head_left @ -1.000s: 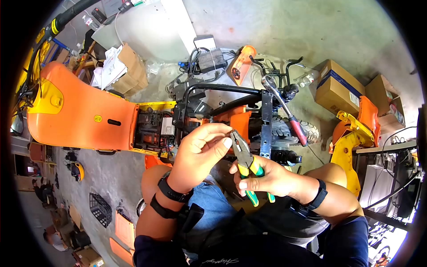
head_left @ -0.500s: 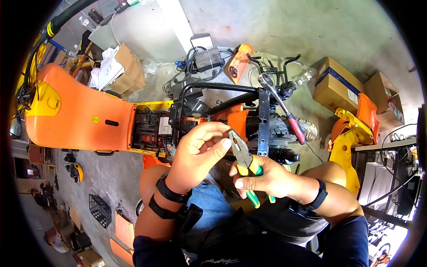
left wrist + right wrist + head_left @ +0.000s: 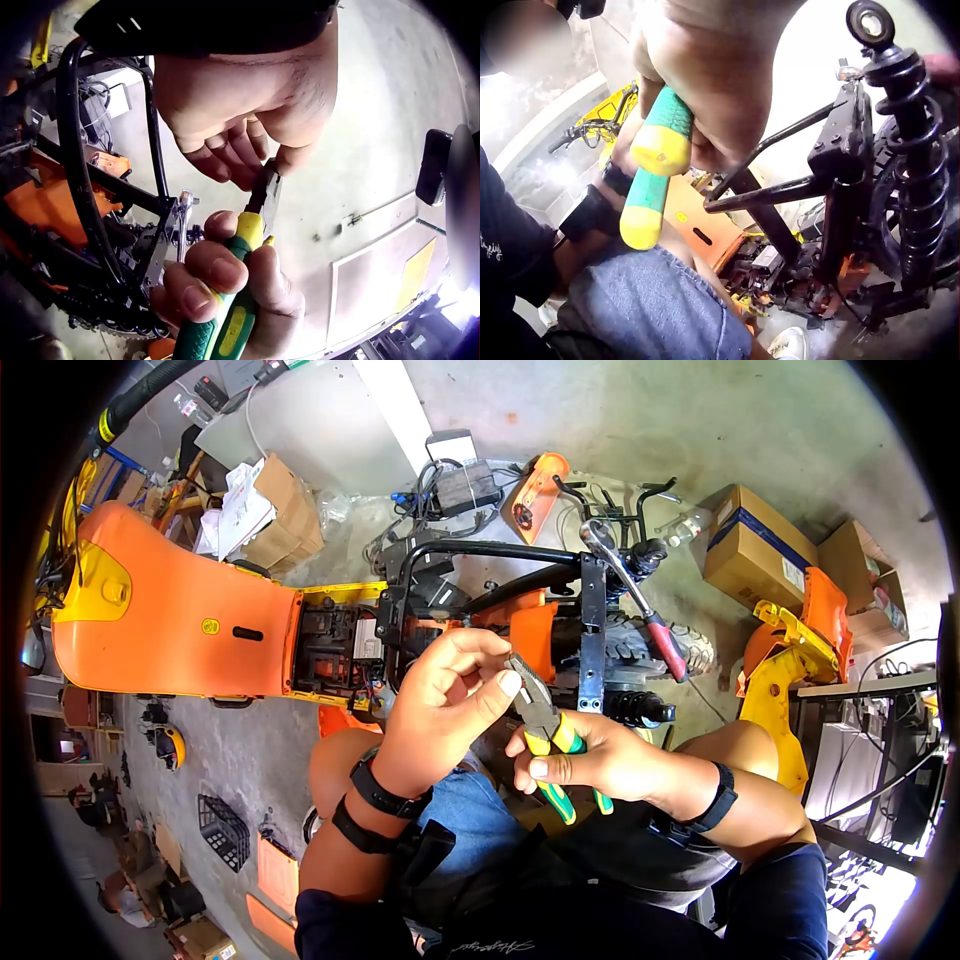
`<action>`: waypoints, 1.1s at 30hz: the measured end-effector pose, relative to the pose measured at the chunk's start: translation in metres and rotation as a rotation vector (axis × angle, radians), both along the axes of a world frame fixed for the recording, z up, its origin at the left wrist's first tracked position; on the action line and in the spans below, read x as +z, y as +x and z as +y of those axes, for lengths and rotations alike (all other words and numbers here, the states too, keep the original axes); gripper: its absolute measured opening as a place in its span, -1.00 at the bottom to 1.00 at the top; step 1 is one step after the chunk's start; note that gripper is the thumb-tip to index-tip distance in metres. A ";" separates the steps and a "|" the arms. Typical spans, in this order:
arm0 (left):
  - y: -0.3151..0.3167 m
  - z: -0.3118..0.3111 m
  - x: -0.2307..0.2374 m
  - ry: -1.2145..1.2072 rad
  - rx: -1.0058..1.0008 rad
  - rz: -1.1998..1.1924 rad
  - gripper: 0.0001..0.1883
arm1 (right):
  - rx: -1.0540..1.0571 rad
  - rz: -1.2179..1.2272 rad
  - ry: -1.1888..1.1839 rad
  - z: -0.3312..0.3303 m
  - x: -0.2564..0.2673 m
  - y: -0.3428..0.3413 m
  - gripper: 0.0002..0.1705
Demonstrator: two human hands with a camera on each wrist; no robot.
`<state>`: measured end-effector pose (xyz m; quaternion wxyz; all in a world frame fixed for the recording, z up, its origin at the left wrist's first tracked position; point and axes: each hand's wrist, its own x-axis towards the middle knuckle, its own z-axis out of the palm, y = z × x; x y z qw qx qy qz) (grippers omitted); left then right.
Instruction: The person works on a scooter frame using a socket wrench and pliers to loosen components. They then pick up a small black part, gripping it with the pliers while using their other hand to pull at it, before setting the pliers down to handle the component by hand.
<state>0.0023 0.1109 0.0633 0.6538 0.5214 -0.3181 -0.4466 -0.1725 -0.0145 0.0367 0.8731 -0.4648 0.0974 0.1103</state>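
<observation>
Combination pliers (image 3: pixel 541 717), green-and-yellow handles (image 3: pixel 556 801) gripped by right hand (image 3: pixel 597 760), tip (image 3: pixel 269 175) pinched by left hand (image 3: pixel 440 695), held on near side of black tubular frame (image 3: pixel 593 622), ratchet wrench (image 3: pixel 636 596) seen farther right.

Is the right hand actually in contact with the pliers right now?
Touching: the left wrist view shows the right hand curled round the pliers, its skin directly against the green-and-yellow handles.
</observation>
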 end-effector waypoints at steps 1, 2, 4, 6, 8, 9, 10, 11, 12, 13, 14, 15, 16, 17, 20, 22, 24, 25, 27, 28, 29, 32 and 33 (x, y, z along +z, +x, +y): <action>0.000 0.000 0.000 -0.003 -0.001 0.003 -0.72 | -0.002 0.004 0.004 0.000 0.000 0.000 -0.62; 0.000 0.000 0.000 -0.003 -0.001 0.003 -0.72 | -0.005 0.009 0.007 -0.001 0.000 -0.001 -0.62; -0.001 -0.001 0.002 0.004 0.004 -0.024 -0.72 | 0.015 0.025 -0.054 -0.004 0.010 0.000 -0.60; -0.001 -0.001 0.001 0.001 -0.006 -0.014 -0.72 | 0.035 0.042 -0.113 -0.007 0.012 0.000 -0.58; -0.001 -0.002 0.000 -0.001 -0.018 -0.002 -0.71 | 0.067 0.030 -0.076 -0.009 0.008 -0.002 -0.54; -0.001 -0.002 0.000 -0.001 -0.024 0.000 -0.71 | 0.065 0.031 -0.075 -0.009 0.007 -0.002 -0.54; -0.001 -0.001 0.000 -0.001 -0.030 0.002 -0.71 | 0.061 0.007 -0.058 -0.009 0.006 -0.002 -0.50; -0.001 -0.001 0.001 0.000 -0.032 0.002 -0.71 | 0.056 -0.018 -0.041 -0.009 0.005 -0.003 -0.46; -0.001 -0.002 0.002 -0.006 -0.036 0.003 -0.71 | 0.062 -0.037 -0.013 -0.009 0.001 -0.004 -0.43; -0.001 -0.002 0.002 -0.013 -0.039 0.004 -0.71 | 0.060 -0.037 -0.011 -0.010 0.001 -0.004 -0.43; -0.001 -0.002 0.002 -0.012 -0.040 0.004 -0.71 | 0.062 -0.032 -0.011 -0.010 0.001 -0.004 -0.43; -0.001 -0.001 0.001 -0.023 -0.041 -0.005 -0.71 | 0.064 -0.027 -0.011 -0.010 0.002 -0.004 -0.43; -0.001 -0.002 0.000 -0.035 -0.041 -0.013 -0.71 | 0.063 -0.027 -0.010 -0.010 0.004 -0.005 -0.43; -0.001 -0.002 -0.001 -0.035 -0.041 -0.013 -0.71 | 0.051 -0.018 0.003 -0.009 0.006 -0.005 -0.49; -0.001 -0.002 -0.002 -0.047 -0.044 -0.003 -0.70 | 0.045 -0.010 0.026 -0.009 0.007 -0.006 -0.54; -0.001 -0.002 -0.001 -0.049 -0.047 -0.023 -0.70 | 0.050 -0.009 0.034 -0.010 0.009 -0.007 -0.54; -0.002 -0.003 0.001 -0.044 -0.044 -0.003 -0.69 | 0.053 0.033 0.052 -0.012 0.013 -0.007 -0.55; -0.003 -0.003 0.001 -0.041 -0.040 0.016 -0.69 | 0.052 0.033 0.053 -0.011 0.011 -0.008 -0.55; -0.004 -0.002 0.003 -0.040 -0.032 0.012 -0.68 | 0.063 -0.021 -0.009 -0.011 0.008 -0.008 -0.55; -0.004 -0.002 0.003 -0.040 -0.023 0.007 -0.68 | 0.063 -0.021 -0.009 -0.013 0.008 -0.008 -0.55; -0.004 -0.002 0.002 -0.040 -0.023 0.007 -0.68 | 0.109 -0.037 -0.078 -0.015 0.009 -0.008 -0.46; -0.003 -0.003 -0.001 -0.083 0.020 -0.062 -0.66 | 0.163 -0.038 -0.151 -0.015 0.009 -0.008 -0.37; -0.003 -0.004 -0.003 -0.105 0.024 -0.122 -0.65 | 0.170 -0.024 -0.154 -0.014 0.008 -0.008 -0.37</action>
